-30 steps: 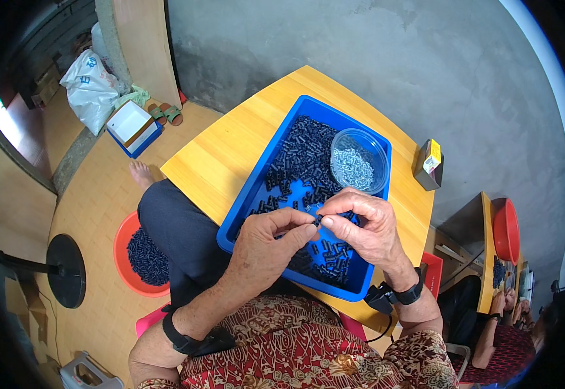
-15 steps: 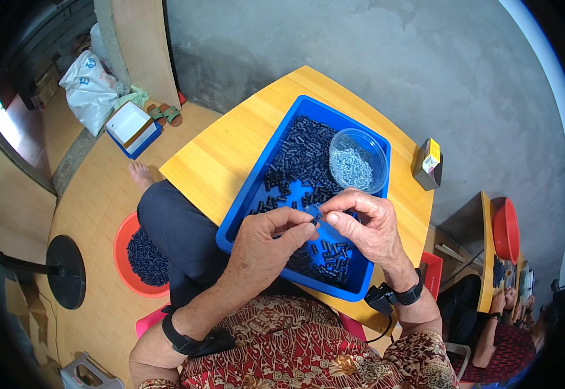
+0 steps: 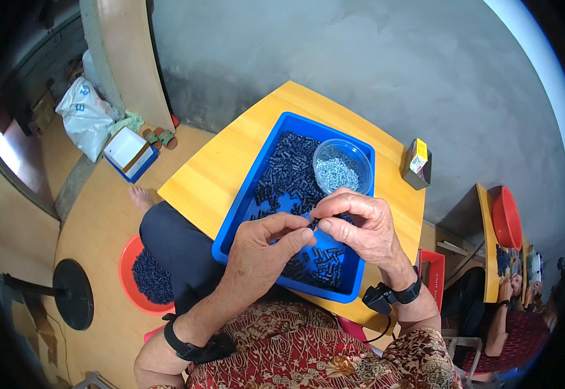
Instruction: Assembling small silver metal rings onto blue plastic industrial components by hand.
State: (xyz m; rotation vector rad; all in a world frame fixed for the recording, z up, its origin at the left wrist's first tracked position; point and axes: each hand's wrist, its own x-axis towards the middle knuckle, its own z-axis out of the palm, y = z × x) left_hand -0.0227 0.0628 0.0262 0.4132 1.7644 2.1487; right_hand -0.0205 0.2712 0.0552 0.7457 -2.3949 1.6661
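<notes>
Over the near half of a blue tray, my two hands meet fingertip to fingertip. My left hand is closed in a pinch on a small black plastic part. Thumb and forefinger of my right hand are pinched at the same part; whether a screw is between them is too small to tell. Heaps of black plastic parts fill the tray's far side, and a looser group lies near me. A clear round tub of small silvery screws stands inside the tray.
The tray rests on a yellow wooden table. A dark box with a yellow label stands at its right edge. On the floor at left is a red basin of black parts. Another person works at a table on the right.
The whole view has shifted slightly, so the tray and tub sit lower and further left. My fingertips are still together at the small black part.
</notes>
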